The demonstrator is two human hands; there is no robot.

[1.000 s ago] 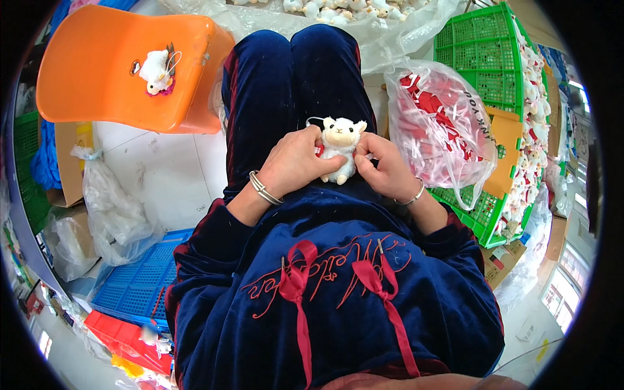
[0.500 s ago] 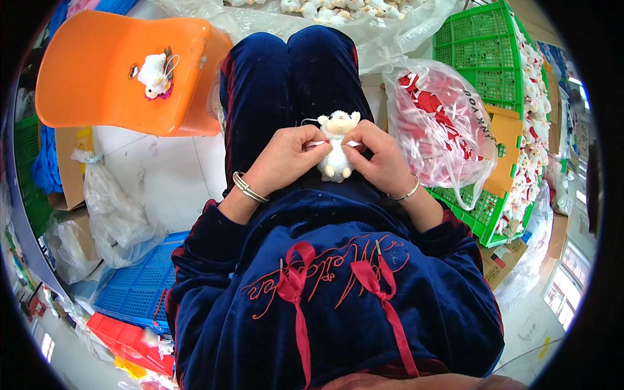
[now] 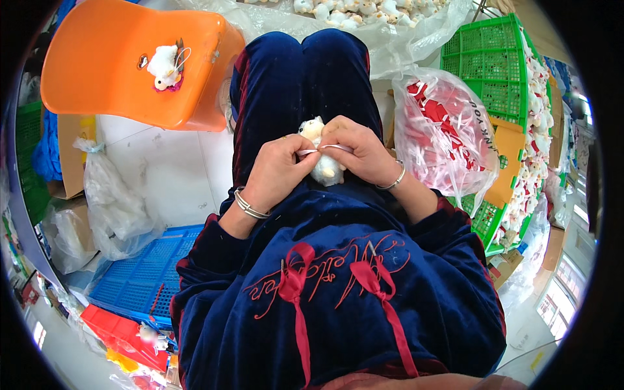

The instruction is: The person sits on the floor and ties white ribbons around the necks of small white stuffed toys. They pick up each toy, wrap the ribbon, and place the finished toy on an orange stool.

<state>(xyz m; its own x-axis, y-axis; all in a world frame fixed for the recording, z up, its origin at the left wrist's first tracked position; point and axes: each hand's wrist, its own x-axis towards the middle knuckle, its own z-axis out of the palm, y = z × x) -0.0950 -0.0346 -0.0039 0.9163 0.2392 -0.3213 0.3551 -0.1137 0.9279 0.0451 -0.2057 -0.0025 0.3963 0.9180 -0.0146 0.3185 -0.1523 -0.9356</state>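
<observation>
A small white plush sheep [image 3: 327,171] rests on my lap, its head tilted to the left and partly covered by my fingers. A thin white ribbon [image 3: 337,147] crosses its neck. My left hand [image 3: 278,168] pinches one end of this ribbon between thumb and forefinger, left of the toy. With the other end in its closed fingers, my right hand [image 3: 362,153] lies over the toy's upper right side. The fingertips of both hands nearly meet at the neck, hiding how the ribbon runs there.
An orange plastic chair [image 3: 123,65] at left bears another plush toy [image 3: 166,67]. To the right, a clear bag [image 3: 445,140] of red and white ribbon pieces leans on a green crate [image 3: 484,65] beside many plush toys. Blue [image 3: 140,273] and red [image 3: 120,335] crates stand lower left.
The plush sheep has tipped from upright to leaning left. My hands have drawn closer together, and my right hand has shifted left over the toy with the ribbon.
</observation>
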